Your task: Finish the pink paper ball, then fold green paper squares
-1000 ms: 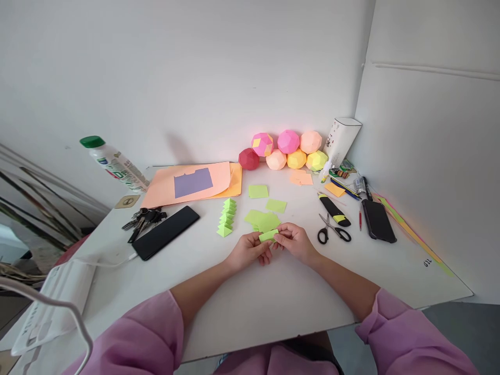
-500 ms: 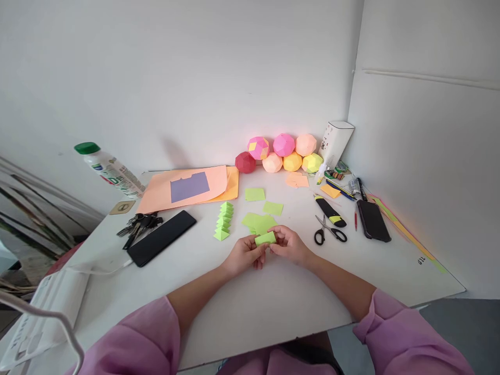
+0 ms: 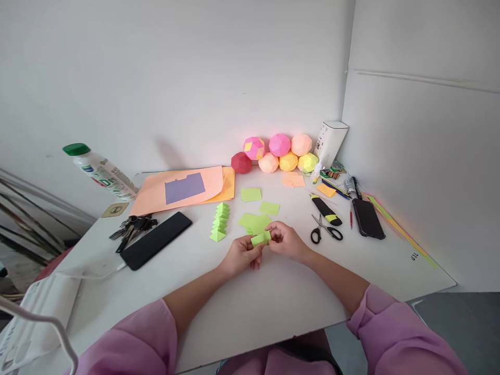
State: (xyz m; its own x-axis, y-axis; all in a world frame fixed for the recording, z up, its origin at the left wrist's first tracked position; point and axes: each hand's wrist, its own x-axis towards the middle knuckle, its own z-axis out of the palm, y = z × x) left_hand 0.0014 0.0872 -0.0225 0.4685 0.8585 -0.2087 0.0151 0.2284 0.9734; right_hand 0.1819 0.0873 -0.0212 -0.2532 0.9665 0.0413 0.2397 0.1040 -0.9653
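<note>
A small green paper piece is pinched between my two hands above the white table. My left hand grips its left end, thumb on the near side. At its right end, the fingers of my right hand hold it. Just beyond lie loose green paper pieces, partly overlapping, with a single green rectangle and another green rectangle farther back. Left of my hands stands a row of folded green paper units.
Faceted paper balls are stacked by the wall. Scissors, a cutter and a phone lie right. Leftward are coloured sheets, a black power bank or phone, keys and a bottle.
The green paper piece has tilted and now looks bent along its length between my fingers. The whole view has shifted slightly, with things appearing a little farther left.
</note>
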